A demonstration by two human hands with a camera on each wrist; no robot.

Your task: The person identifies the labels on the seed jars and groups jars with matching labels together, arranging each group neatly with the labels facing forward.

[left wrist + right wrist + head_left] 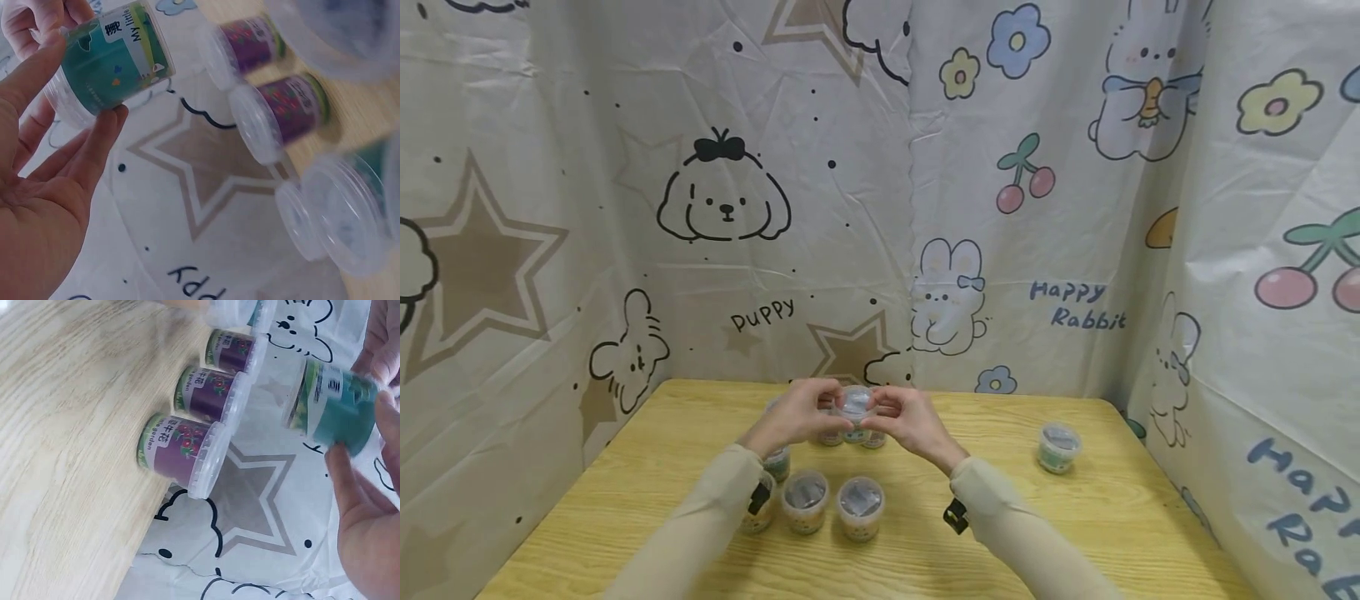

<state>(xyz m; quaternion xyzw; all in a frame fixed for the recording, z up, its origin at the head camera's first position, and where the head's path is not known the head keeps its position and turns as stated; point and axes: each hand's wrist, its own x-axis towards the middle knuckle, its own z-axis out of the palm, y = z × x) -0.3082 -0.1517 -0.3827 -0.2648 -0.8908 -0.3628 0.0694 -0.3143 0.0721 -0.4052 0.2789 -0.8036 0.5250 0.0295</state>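
Observation:
A small clear-lidded plastic tub with a teal "My little" label [115,59] is held up off the table between both hands. My left hand [801,414] grips one side of it, fingertips and thumb at the lid end. From the other side my right hand [916,422] pinches it, thumb low and fingers curled near the lid [856,401]. Behind and below the held tub stands a row of purple-labelled tubs, the nearest in the right wrist view being a tub with red flowers [181,450]. The hands partly hide that row in the head view.
Closer to me on the wooden table [970,550] are more lidded tubs, including one in the middle [805,502] and one to its right [861,508]. A green-labelled tub [1059,448] stands apart at right. A printed curtain [850,208] borders the back and sides.

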